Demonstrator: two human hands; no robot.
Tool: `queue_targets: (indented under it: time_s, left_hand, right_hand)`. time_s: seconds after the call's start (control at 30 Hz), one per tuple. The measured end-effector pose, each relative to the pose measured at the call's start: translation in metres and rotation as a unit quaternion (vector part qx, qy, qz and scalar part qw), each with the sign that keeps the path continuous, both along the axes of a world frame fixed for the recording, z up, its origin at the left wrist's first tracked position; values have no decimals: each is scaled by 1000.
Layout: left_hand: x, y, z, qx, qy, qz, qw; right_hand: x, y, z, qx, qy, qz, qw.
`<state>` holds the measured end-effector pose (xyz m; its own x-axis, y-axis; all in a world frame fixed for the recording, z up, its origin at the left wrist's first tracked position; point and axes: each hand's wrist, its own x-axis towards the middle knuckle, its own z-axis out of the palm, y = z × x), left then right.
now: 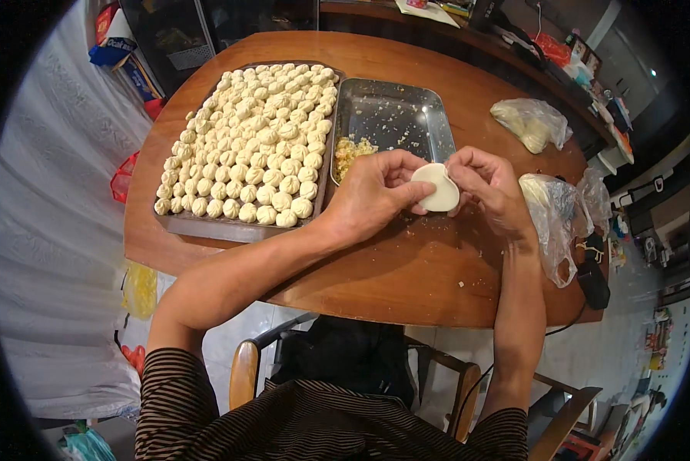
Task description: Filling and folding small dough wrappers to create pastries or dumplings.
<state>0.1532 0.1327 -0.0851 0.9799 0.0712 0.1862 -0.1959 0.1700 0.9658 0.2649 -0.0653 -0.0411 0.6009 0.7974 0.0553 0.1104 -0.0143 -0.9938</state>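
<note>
A round, pale dough wrapper (435,188) is held up between my two hands, above the near side of a metal tray. My left hand (379,188) pinches its left side, with the thumb lying across the face. At the upper right edge, the fingers of my right hand (489,184) grip the dough, which bends in there. Whether filling sits behind the wrapper is hidden. Crumbly yellowish filling (354,154) with orange bits lies in the left part of the metal tray (391,94), partly behind my left hand. To the left, a large tray (230,229) bears rows of small pleated buns (264,138).
Clear plastic bags (531,123) with pale dough inside lie on the right of the wooden table (376,284). Another plastic bag (552,223) and a black box-shaped object (592,284) with a cable are near the right edge. Crumbs dot the tabletop. A wooden armchair (245,373) stands below.
</note>
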Motion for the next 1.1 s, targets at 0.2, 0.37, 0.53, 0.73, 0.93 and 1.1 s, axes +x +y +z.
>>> queue_targets:
  time_s: [0.2,0.37,0.53,0.73,0.93,1.1]
  left_hand:
    - [0,-2,3,8,1,27,1000]
    - [0,0,-1,53,6,18,998]
    - [1,-1,-2,52,0,9,999]
    - [-2,-1,2,66,15,5,998]
    - [-2,-3,-3,30,-2,-8,1000]
    - [-3,-3,3,51,0,-1,999]
  right_hand:
    - [-9,3,4,-12,-44,-53,998]
    - [-5,4,2,-38,-66,-66,995]
    - [-1,0,-3,-10,-57,-47,997]
    - [-5,3,0,-44,-71,-47,995]
    - [-4,5,-5,-29,-90,-41,995]
    - [-7,8,-6,-12,-116,-38,992]
